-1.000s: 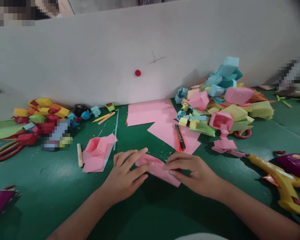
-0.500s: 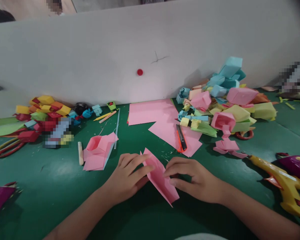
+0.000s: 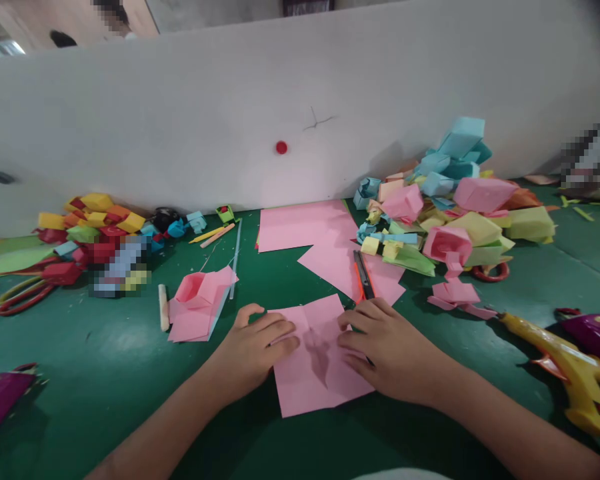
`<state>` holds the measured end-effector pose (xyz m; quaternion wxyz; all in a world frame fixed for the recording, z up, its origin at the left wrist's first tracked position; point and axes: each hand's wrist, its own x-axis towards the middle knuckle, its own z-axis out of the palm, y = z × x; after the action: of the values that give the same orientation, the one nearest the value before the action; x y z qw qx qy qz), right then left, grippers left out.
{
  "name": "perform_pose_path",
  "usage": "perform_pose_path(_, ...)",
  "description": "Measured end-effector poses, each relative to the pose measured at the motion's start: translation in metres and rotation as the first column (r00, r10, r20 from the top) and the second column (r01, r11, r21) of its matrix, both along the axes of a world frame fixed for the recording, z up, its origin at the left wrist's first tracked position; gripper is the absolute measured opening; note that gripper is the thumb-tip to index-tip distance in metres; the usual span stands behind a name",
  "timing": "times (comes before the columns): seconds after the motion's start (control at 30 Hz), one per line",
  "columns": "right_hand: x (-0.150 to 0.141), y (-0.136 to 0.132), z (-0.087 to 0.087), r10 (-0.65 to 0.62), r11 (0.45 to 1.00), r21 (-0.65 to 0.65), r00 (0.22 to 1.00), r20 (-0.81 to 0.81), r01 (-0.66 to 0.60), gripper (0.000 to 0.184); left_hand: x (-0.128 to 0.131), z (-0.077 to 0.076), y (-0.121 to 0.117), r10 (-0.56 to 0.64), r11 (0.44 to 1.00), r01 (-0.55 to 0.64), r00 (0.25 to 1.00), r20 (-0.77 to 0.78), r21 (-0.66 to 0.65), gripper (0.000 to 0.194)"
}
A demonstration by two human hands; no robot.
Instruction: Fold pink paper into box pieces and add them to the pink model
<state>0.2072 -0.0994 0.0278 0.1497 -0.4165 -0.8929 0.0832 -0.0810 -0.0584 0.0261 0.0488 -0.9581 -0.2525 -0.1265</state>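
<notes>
**White panel, green desk, one creased pink sheet beneath two hands**

A white panel (image 3: 180,127) rises behind a green desk (image 3: 130,407). At the right sits a heap of folded paper pieces (image 3: 460,220), at the left a smaller colourful cluster (image 3: 100,217), and near the right edge a yellow glue gun (image 3: 560,343). The pink sheet (image 3: 305,393) lies at the near middle of the desk, opened out, creased across its centre. The left hand (image 3: 247,350) rests on its left side, fingers slightly apart; the right hand (image 3: 395,350) covers its right side, fingers spread and bent, neither clamped. The paper looks light and thin, likely stiff enough to keep a crease yet easily torn; its outer edges seem the safest hold. A cutter (image 3: 364,273) lies just beyond the right hand.
</notes>
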Motion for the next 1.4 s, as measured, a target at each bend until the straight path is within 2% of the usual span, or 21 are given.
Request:
perform_pose_path(0.2, -0.002, 0.001, -0.006, 0.045, 0.998, -0.038, 0.999, 0.010, -0.044, 0.022, 0.002, 0.008, -0.004, -0.167, 0.970, 0.149, 0.982, -0.083, -0.190, 0.048)
perform_pose_path(0.27, -0.002, 0.000, -0.005, 0.035, 0.999, -0.030, 0.999, -0.013, -0.035, 0.024, 0.004, 0.006, -0.005, -0.136, 0.975, 0.115, 0.985, -0.102, -0.191, 0.047)
perform_pose_path(0.33, -0.002, -0.003, -0.002, 0.035, 0.999, -0.021, 0.998, -0.049, -0.036, 0.026, 0.008, 0.001, -0.007, -0.051, 0.989, 0.034, 0.992, -0.116, -0.144, 0.048)
perform_pose_path(0.43, -0.007, -0.007, 0.002, 0.087, 0.995, -0.036, 0.992, -0.094, -0.091, 0.031, 0.015, -0.009, -0.013, 0.083, 0.994, -0.088, 0.992, -0.096, -0.058, 0.047)
perform_pose_path(0.5, -0.011, -0.009, 0.001, 0.115, 0.993, -0.029, 0.986, -0.118, -0.119, 0.028, 0.019, -0.013, -0.016, 0.117, 0.992, -0.121, 0.990, -0.072, -0.044, 0.044)
perform_pose_path(0.63, -0.013, -0.004, -0.007, 0.133, 0.991, 0.008, 0.984, -0.122, -0.133, 0.017, 0.020, -0.010, -0.019, 0.046, 0.994, -0.050, 0.998, -0.034, -0.100, 0.031)
perform_pose_path(0.77, -0.009, 0.001, -0.014, 0.116, 0.992, -0.040, 0.985, -0.128, -0.122, 0.015, 0.018, -0.004, -0.016, -0.025, 0.982, 0.024, 1.000, -0.005, -0.188, 0.021)
perform_pose_path(0.93, -0.014, 0.003, -0.018, 0.031, 0.993, -0.102, 0.978, -0.205, -0.053, 0.016, 0.020, -0.008, -0.014, 0.009, 0.972, 0.028, 0.988, 0.154, -0.235, 0.017)
perform_pose_path(1.07, -0.022, 0.005, -0.023, -0.092, 0.991, -0.114, 0.970, -0.225, 0.067, 0.012, 0.022, -0.012, -0.015, 0.113, 0.956, -0.041, 0.965, 0.237, -0.290, 0.010)
perform_pose_path(1.13, -0.024, 0.006, -0.026, -0.112, 0.992, -0.089, 0.965, -0.236, 0.094, 0.018, 0.022, -0.013, -0.015, 0.119, 0.961, -0.051, 0.964, 0.240, -0.271, 0.016)
perform_pose_path(1.2, -0.025, 0.007, -0.029, -0.107, 0.993, -0.065, 0.967, -0.231, 0.095, 0.024, 0.022, -0.014, -0.014, 0.067, 0.973, -0.013, 0.971, 0.229, -0.229, 0.018)
perform_pose_path(1.4, -0.025, 0.009, -0.030, -0.074, 0.997, -0.033, 0.985, -0.155, 0.070, 0.022, 0.021, -0.014, -0.012, -0.010, 0.981, 0.039, 0.988, 0.157, -0.188, 0.015)
